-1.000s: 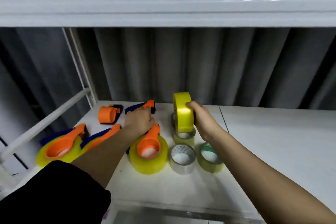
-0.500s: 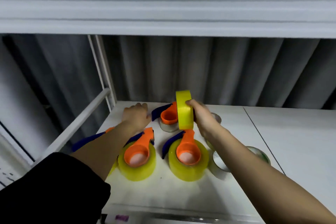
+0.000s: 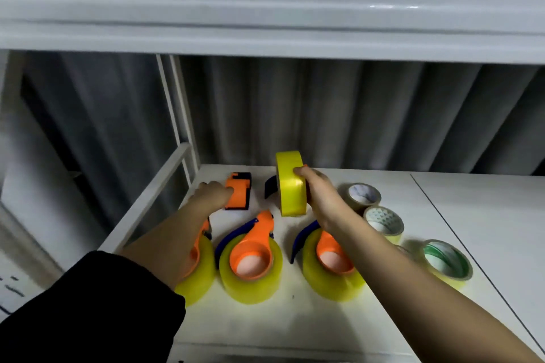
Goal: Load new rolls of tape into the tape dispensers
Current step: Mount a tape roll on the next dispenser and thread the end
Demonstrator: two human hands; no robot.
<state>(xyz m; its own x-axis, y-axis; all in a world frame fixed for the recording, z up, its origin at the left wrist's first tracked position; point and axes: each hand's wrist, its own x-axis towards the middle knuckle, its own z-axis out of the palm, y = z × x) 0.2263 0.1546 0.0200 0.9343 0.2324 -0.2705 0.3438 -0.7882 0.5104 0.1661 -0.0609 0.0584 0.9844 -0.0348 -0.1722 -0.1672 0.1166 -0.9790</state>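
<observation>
My right hand (image 3: 320, 196) grips a yellow tape roll (image 3: 290, 183) on edge, lifted above the white shelf (image 3: 295, 324). My left hand (image 3: 211, 194) reaches to the back left and touches an empty orange and dark blue dispenser (image 3: 239, 193) lying on the shelf; whether the fingers curl round it is unclear. Three orange dispensers loaded with yellowish rolls stand in a row at the front: one (image 3: 200, 271) under my left forearm, one (image 3: 250, 262) in the middle, one (image 3: 330, 265) under my right forearm. A dark blue dispenser part (image 3: 269, 190) shows behind the held roll.
Spare tape rolls lie flat at the right: a brownish one (image 3: 362, 196), a pale one (image 3: 383, 222) and a green-cored one (image 3: 445, 261). A white frame rail (image 3: 159, 188) borders the shelf on the left. A grey curtain hangs behind and a white shelf edge overhead.
The view has swung left and closer. My left hand has moved from the loaded dispensers to the empty orange dispenser at the back. My right hand keeps holding the yellow roll upright.
</observation>
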